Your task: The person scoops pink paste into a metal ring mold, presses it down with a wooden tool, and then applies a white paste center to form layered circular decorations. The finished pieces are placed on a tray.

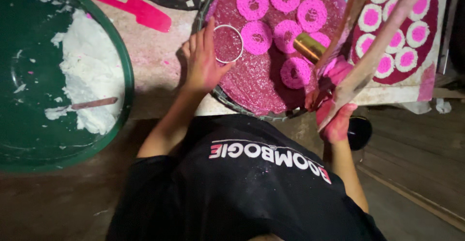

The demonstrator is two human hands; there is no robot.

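Dim floor — left hand [202,62] steadies ring [228,43] on tray [252,83]; right hand [334,108] seemingly grips press [361,42].

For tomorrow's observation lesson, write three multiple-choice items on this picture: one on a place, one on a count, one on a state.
1. Where does the metal ring lie?
A. in the green basin
B. on the pink round tray, at the left hand
C. on the floor

2. How many pink lacy discs lie on that tray?
A. six
B. two
C. twelve

3. How is the right hand?
A. empty and flat
B. out of view
C. stained pink, gripping the wooden press

Answers: 1 B, the left hand touches the ring on the tray. 2 A, six discs show. 3 C, its fingers wrap the wooden press.
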